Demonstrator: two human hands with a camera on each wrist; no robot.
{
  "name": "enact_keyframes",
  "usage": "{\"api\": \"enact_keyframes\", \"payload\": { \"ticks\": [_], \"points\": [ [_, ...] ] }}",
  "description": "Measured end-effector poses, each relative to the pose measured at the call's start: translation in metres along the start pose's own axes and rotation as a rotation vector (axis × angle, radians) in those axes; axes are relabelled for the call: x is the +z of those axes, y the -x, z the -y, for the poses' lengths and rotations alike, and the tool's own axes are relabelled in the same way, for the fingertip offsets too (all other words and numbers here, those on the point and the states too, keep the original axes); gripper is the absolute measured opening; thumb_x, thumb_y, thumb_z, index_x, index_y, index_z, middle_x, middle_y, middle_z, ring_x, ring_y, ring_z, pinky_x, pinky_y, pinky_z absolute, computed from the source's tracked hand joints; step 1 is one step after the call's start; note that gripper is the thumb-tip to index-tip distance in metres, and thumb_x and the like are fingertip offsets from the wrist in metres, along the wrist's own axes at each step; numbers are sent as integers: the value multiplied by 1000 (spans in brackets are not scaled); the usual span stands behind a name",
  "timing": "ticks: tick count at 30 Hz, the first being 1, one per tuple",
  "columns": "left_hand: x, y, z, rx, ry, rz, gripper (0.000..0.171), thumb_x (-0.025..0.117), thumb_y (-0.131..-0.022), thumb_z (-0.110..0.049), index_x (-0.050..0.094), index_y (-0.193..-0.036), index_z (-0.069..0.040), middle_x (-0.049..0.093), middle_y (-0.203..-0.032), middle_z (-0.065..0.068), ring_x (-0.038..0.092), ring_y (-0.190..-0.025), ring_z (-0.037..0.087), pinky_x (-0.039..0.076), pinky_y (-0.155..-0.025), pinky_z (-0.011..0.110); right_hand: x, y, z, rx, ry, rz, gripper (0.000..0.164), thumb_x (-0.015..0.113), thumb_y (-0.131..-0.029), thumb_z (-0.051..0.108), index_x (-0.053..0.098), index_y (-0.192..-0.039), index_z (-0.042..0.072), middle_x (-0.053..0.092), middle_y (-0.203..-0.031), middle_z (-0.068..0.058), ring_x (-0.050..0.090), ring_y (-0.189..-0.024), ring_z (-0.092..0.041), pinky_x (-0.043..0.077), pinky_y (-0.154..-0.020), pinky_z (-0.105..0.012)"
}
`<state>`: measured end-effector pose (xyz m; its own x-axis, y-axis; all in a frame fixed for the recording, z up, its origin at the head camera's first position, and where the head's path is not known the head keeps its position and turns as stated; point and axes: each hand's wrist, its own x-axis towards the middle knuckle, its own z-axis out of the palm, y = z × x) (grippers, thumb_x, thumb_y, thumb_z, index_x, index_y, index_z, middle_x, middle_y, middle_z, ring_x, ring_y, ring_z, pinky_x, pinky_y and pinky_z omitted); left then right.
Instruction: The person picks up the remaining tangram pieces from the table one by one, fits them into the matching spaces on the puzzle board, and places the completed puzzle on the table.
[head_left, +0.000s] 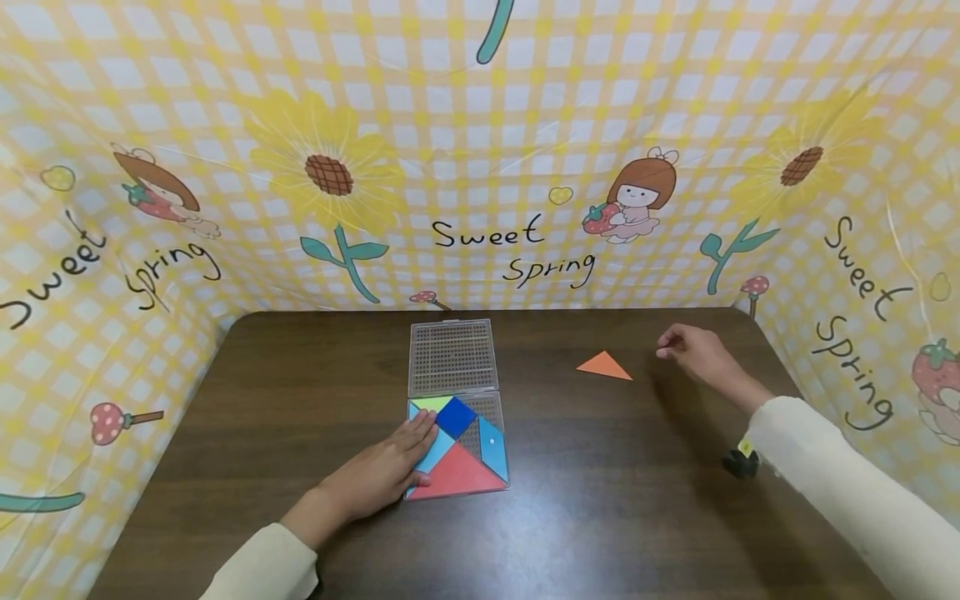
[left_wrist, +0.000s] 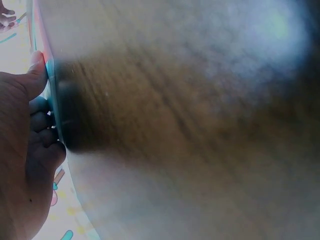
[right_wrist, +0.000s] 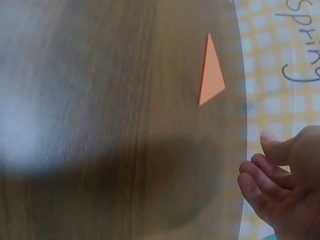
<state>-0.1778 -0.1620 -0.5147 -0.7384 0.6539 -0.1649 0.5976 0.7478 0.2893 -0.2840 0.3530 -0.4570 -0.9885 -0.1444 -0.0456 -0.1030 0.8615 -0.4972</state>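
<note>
A clear plastic tangram case (head_left: 453, 354) lies unfolded on the table. Its near half holds a red triangle (head_left: 457, 475), a dark blue square (head_left: 456, 417), a light blue parallelogram (head_left: 492, 443), a yellow-green piece (head_left: 432, 403) and light blue pieces (head_left: 437, 451) partly under a hand. My left hand (head_left: 378, 473) rests on that half's left side, fingers extended over the pieces, thumb at the near corner by the red triangle. An orange triangle (head_left: 606, 366) lies flat on the table right of the case. My right hand (head_left: 697, 354) hovers to its right, fingers loosely bent, holding nothing (right_wrist: 280, 180).
The dark wooden table (head_left: 300, 375) is bordered by a yellow checked cloth (head_left: 480, 167) at the back and sides. A black device (head_left: 741, 463) with a yellow label sits under the right sleeve. Bare board shows inside the case near the parallelogram.
</note>
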Motion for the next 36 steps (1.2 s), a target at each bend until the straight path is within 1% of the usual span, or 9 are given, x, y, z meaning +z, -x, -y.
{"api": "enact_keyframes", "payload": {
  "ticks": [4,8,13,16,21,25,32,34,36],
  "points": [
    [0,-1,-1,-13,6,11,74,45,-97,-54,20,-154,-14,8,-163,2,6,-150,21,24,-116,43,-6,6,-10,9,16,-8,16,63,-93,14,61,-102,0,69,-97,-17,66,-94,-33,52,-73,-40],
    [0,-1,0,-8,12,5,74,45,-96,-54,20,-154,-14,8,-163,1,6,-150,21,24,-116,42,-11,13,-19,22,18,-8,17,64,-93,14,61,-101,-1,69,-95,-17,66,-91,-33,52,-73,-39],
    [2,1,1,3,-1,-14,73,44,-97,-53,20,-153,-13,8,-163,2,7,-150,21,25,-116,41,-13,19,-28,39,49,1,19,64,-93,17,62,-100,-1,69,-94,-17,65,-89,-32,51,-74,-42],
    [2,2,2,2,-4,-17,73,44,-97,-53,20,-153,-13,8,-163,2,7,-150,21,27,-115,41,-13,24,-34,37,78,-9,20,65,-92,18,62,-98,-1,69,-92,-16,65,-87,-32,50,-74,-43],
    [4,1,2,2,-9,-16,73,44,-97,-54,20,-153,-14,9,-163,1,7,-150,21,28,-115,40,-15,35,-46,21,98,-17,19,65,-92,18,63,-95,-1,70,-89,-15,65,-88,-35,50,-77,-47],
    [4,0,1,7,-13,-17,73,44,-97,-54,21,-153,-14,9,-163,2,8,-150,21,29,-114,40,-17,44,-55,6,98,2,20,66,-91,18,64,-94,-1,70,-88,-15,65,-86,-35,50,-77,-49],
    [4,-1,1,9,-15,-19,72,44,-98,-53,21,-153,-14,9,-163,2,8,-150,21,29,-114,41,-21,55,-67,15,123,25,21,68,-90,19,64,-93,-1,70,-85,-14,65,-81,-32,51,-75,-48],
    [3,-1,2,10,-13,-21,72,44,-98,-53,21,-153,-14,10,-163,2,9,-150,22,30,-114,41,-21,58,-70,20,123,38,21,68,-89,19,64,-92,-1,70,-84,-14,65,-79,-31,51,-74,-47],
    [3,-1,2,10,-11,-25,72,45,-97,-53,21,-153,-14,10,-163,2,9,-150,22,30,-114,41,-21,60,-73,29,124,55,21,70,-87,19,64,-91,-1,70,-83,-13,65,-76,-28,51,-71,-44]
  ]
}}
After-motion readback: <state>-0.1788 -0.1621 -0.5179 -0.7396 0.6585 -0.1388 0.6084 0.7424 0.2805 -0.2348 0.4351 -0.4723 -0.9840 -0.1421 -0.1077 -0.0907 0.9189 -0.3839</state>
